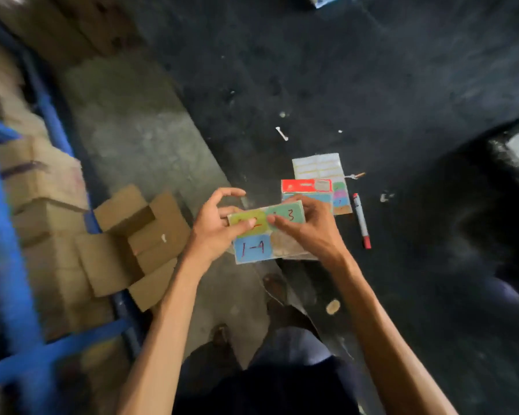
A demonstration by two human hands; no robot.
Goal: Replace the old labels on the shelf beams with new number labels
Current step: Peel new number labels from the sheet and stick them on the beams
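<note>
A sheet of coloured labels (pixel 253 248) is held above the floor by both hands. It carries a yellow-green label, a green label marked with a 3, a blue one marked 1-4, and a bare patch at the lower right. My left hand (pixel 215 227) grips the sheet's left edge, thumb on the yellow-green label. My right hand (pixel 307 227) holds the right side, its fingertips pinching at the seam between the two upper labels. A blue shelf beam (pixel 54 351) runs along the left.
On the dark floor beyond the hands lie a red-topped label pack (pixel 307 186), a white label sheet (pixel 316 164) and a red marker pen (pixel 361 220). Cardboard boxes (pixel 138 238) fill the blue rack at left. A black bag (pixel 498 187) sits at right.
</note>
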